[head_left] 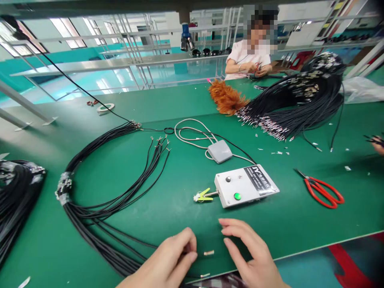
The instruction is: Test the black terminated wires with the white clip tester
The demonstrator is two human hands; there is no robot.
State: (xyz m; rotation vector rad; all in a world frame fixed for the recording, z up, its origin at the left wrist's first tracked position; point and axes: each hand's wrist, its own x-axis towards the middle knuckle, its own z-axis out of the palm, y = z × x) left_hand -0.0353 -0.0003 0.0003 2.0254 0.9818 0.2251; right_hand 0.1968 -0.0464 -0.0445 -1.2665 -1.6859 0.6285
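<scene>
My left hand (171, 260) is closed at the front of the table, thumb against curled fingers; whatever is in them, if anything, is hidden. Black cables (102, 254) from a taped bundle run toward and behind that hand. To its right, my right hand (250, 252) is open, fingers apart and bent, holding nothing. Between the hands lies a small copper-coloured wire scrap (209, 253), with another scrap (205, 275) nearer the edge. Beyond them sits a white control box (237, 180) with a lit green button and a yellow-green clip (205, 195) on its shaft.
Red-handled cutters (324, 192) lie at right. A grey pedal (220, 151) with its cord rests behind the box. Large black cable bundles (294, 104) and an orange feathery duster (226, 97) lie at back right. More cables (18, 196) are at left. A person (250, 56) sits across the table.
</scene>
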